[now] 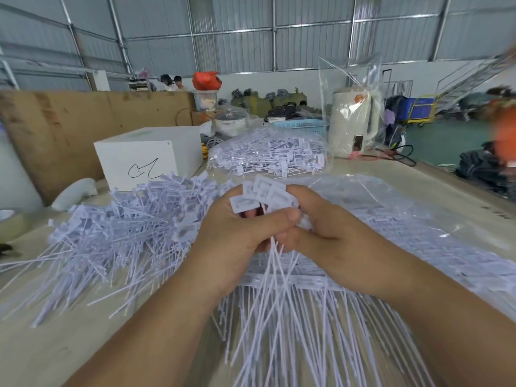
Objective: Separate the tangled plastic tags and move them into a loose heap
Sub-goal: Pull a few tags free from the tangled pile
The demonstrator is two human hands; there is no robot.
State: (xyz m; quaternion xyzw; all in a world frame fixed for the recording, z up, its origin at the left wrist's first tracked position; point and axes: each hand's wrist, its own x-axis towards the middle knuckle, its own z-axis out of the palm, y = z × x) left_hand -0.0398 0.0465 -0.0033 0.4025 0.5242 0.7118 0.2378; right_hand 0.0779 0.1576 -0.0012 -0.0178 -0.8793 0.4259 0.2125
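Observation:
Both hands hold one bunch of white plastic tags (265, 192) above the middle of the table. My left hand (237, 233) wraps round the bunch from the left, thumb across the front. My right hand (321, 233) grips it from the right. The flat tag heads stick up above my fingers and the long thin tails (279, 317) fan down toward me. A loose heap of separated tags (125, 233) lies on the table to the left. Under my hands lies a row of joined tags (293, 280).
A clear bag full of tags (268, 157) sits farther back, and flat plastic bags (405, 219) spread to the right. A white box (148, 157), a tape roll (11, 222), a cream kettle (351, 127) and a cardboard sheet (83, 121) stand around.

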